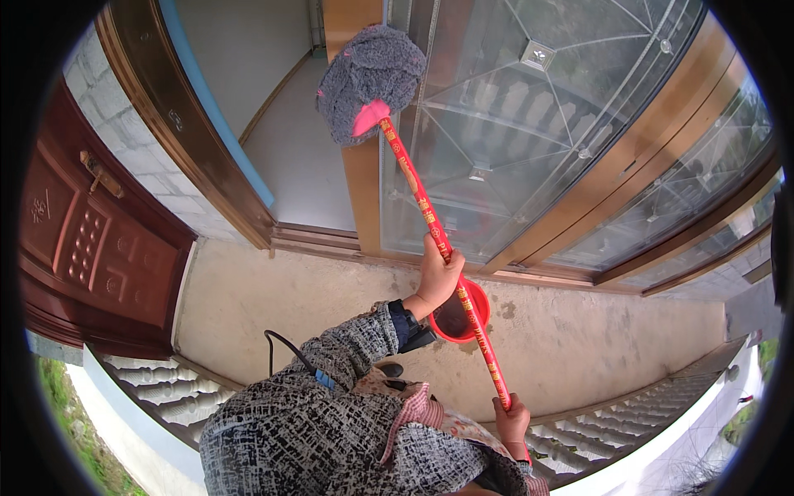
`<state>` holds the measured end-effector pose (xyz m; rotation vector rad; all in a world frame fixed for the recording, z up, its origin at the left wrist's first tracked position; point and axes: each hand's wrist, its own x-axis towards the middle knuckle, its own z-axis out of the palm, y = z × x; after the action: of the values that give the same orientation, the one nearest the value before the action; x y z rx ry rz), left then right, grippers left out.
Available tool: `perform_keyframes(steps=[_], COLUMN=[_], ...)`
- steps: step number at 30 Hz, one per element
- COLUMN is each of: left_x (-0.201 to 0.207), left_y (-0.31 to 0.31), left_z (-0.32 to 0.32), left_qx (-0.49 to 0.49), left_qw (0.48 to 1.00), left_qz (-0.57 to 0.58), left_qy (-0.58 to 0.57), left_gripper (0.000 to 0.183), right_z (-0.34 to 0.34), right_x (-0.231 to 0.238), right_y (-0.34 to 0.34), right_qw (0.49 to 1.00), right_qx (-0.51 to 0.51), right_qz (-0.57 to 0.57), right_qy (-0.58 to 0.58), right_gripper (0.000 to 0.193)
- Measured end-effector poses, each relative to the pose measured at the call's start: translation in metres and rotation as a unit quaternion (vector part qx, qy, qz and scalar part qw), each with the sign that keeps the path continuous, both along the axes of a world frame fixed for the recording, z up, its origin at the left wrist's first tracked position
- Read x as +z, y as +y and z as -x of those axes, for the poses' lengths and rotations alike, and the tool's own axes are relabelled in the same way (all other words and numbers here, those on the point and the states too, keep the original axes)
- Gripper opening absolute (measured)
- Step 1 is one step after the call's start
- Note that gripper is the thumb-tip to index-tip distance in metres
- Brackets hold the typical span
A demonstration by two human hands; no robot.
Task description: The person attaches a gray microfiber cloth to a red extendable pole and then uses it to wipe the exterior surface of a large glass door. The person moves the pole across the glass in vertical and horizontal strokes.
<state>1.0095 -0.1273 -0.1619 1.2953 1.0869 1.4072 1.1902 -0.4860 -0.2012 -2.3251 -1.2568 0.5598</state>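
Red mop handle [430, 215] gripped by both fists — left hand [436, 277] midway, right hand [511, 420] at its end.

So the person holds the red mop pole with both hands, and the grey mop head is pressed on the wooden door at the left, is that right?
Not quite. The head view shows both hands, left and right, on the red pole, but the grey mop head is up against the glass door, not the wooden door at the left.

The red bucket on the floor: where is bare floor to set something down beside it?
Bare concrete floor lies left of the red bucket, between the brown door and the threshold. More lies right, toward the balustrade. It is crowded at the bucket, where the mop handle crosses.
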Motion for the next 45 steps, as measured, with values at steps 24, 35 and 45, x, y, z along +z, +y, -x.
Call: perform_keyframes(steps=[24,35,45], left_x=[0.099,-0.178,-0.212], left_y=[0.039,0.025,0.074], left_z=[-0.025,-0.057,-0.032], left_qx=[-0.059,-0.047,-0.035], left_qw=[0.982,0.936,0.861], left_qz=[-0.105,0.321,0.450], left_qy=[-0.147,-0.136,-0.233], left_gripper=[0.035,0.022,0.023], right_z=[-0.061,-0.067,-0.047], right_x=[0.050,0.105,0.284], right_y=[0.050,0.066,0.088], right_qw=[0.996,0.939,0.908], right_qx=[0.002,0.101,0.087], right_qz=[-0.072,0.099,0.178], right_qy=[-0.061,-0.314,-0.369], right_gripper=[0.032,0.027,0.041])
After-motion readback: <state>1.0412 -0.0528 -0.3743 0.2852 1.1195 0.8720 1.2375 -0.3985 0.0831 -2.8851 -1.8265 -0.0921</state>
